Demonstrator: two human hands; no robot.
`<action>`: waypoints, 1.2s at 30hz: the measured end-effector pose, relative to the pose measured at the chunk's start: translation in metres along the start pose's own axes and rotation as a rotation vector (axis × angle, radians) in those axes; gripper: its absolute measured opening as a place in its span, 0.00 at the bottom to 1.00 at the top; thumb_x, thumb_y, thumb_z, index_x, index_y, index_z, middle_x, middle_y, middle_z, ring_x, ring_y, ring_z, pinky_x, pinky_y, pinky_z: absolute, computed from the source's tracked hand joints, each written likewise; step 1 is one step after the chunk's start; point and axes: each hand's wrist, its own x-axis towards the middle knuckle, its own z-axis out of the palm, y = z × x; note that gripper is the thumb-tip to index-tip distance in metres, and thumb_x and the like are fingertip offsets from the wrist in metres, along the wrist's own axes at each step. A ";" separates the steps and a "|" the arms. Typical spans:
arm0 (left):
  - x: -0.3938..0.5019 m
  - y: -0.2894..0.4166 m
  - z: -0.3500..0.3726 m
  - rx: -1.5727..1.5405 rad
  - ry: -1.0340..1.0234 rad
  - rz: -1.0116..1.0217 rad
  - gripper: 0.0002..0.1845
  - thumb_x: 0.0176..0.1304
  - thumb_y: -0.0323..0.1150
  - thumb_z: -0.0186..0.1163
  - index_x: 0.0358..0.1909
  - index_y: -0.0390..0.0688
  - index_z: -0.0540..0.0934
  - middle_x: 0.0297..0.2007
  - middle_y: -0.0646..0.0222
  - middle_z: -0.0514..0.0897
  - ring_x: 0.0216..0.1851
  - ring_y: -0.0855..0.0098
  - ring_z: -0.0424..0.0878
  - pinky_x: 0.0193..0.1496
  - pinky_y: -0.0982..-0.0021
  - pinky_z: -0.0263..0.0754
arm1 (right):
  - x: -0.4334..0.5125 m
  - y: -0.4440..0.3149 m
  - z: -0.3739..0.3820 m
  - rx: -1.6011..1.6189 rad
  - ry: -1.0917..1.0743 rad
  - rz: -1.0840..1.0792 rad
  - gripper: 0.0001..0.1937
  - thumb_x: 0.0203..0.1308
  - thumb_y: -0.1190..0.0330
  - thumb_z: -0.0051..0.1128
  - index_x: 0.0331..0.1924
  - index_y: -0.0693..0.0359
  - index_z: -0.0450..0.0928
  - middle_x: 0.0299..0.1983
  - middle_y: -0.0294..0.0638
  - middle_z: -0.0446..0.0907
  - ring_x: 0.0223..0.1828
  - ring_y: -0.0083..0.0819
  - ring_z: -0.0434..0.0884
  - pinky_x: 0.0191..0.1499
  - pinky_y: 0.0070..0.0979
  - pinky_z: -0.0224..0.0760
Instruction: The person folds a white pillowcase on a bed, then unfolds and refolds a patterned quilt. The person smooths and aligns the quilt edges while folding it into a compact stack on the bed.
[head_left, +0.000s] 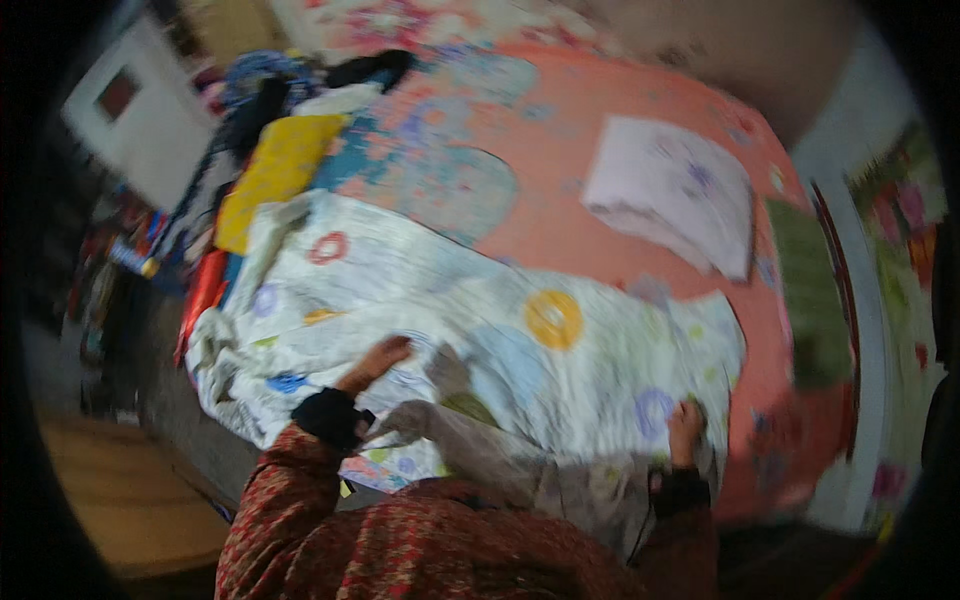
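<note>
A white cloth with coloured ring prints (480, 322) lies spread and wrinkled over the near part of a bed, bunched at its left end. My left hand (386, 356) is over the cloth's left half, fingers reaching right; whether it grips any fabric is not clear. My right hand (685, 427) has its fingers curled at the cloth's near right part, on what looks like the cloth's edge. Part of the near side lies in shadow, close to my body.
A folded pale pink cloth (671, 191) rests on the coral floral bedsheet (555, 157). A yellow patterned cloth (281, 176), a red item (201, 296) and dark clothes (259, 120) line the left side. A green cloth (810, 292) lies at the right edge. Wooden furniture (127, 495) stands lower left.
</note>
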 end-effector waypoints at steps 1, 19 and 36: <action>0.010 0.011 -0.001 0.011 0.053 -0.050 0.26 0.59 0.46 0.53 0.52 0.37 0.70 0.41 0.68 0.77 0.39 0.76 0.73 0.40 0.72 0.66 | 0.004 -0.003 0.001 -0.194 0.033 -0.134 0.10 0.59 0.68 0.45 0.37 0.67 0.71 0.25 0.39 0.71 0.24 0.27 0.73 0.28 0.25 0.68; 0.217 0.054 0.032 0.576 0.147 0.146 0.16 0.57 0.34 0.54 0.46 0.40 0.74 0.44 0.58 0.76 0.39 0.58 0.77 0.43 0.65 0.70 | 0.088 -0.052 0.019 -0.728 0.045 -0.131 0.25 0.52 0.64 0.57 0.53 0.63 0.64 0.51 0.52 0.68 0.50 0.47 0.70 0.49 0.39 0.64; 0.271 0.054 0.063 1.033 -0.008 0.011 0.17 0.54 0.37 0.54 0.47 0.47 0.73 0.37 0.57 0.78 0.38 0.53 0.78 0.38 0.56 0.72 | 0.132 0.026 0.026 -0.771 0.080 -0.057 0.16 0.57 0.64 0.46 0.47 0.64 0.68 0.44 0.50 0.70 0.43 0.52 0.71 0.45 0.40 0.65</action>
